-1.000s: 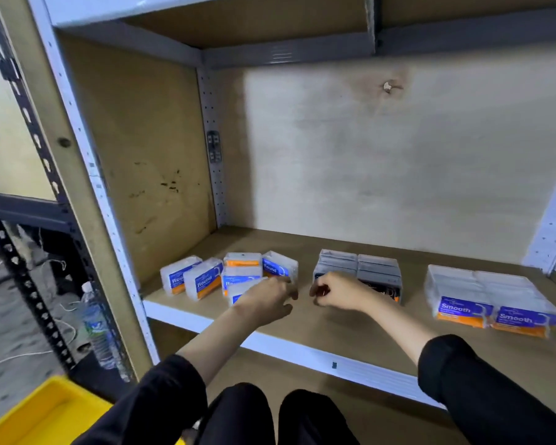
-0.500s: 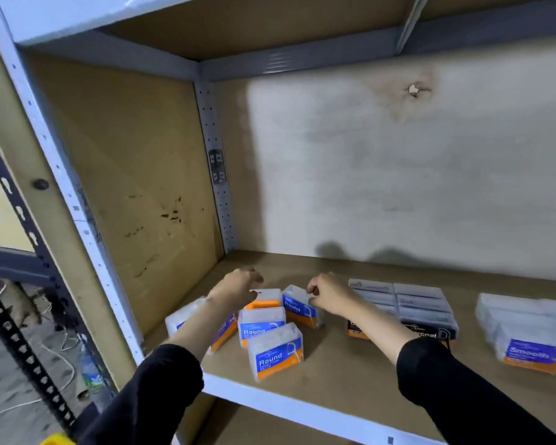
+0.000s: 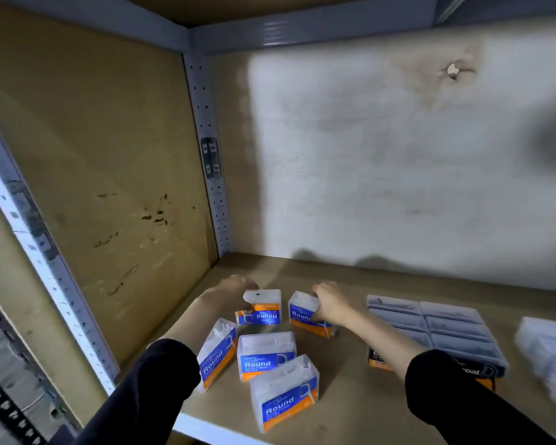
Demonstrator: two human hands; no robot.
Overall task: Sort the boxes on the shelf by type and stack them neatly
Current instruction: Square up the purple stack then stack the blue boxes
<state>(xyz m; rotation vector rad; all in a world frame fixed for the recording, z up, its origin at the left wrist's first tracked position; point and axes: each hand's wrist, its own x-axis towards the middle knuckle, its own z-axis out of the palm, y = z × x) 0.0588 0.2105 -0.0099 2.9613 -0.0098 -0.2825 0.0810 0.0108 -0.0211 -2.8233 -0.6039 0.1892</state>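
left hand (image 3: 229,295) grips inverted Round box (image 3: 264,313) | right hand (image 3: 333,305) grips neighbouring Round box (image 3: 299,313)

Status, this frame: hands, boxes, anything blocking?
Left hand grips inverted clear plastic blue-orange Round box. Right hand grips second Round box, upright. Three more Round boxes loose in front, unstacked.

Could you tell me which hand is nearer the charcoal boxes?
Right: right hand grips a Round box left of the charcoal boxes; left hand holds the upside-down box farther left.

The clear boxes (image 3: 266,361) read "Round" on blue labels; the dark box (image 3: 475,371) shows "coal".
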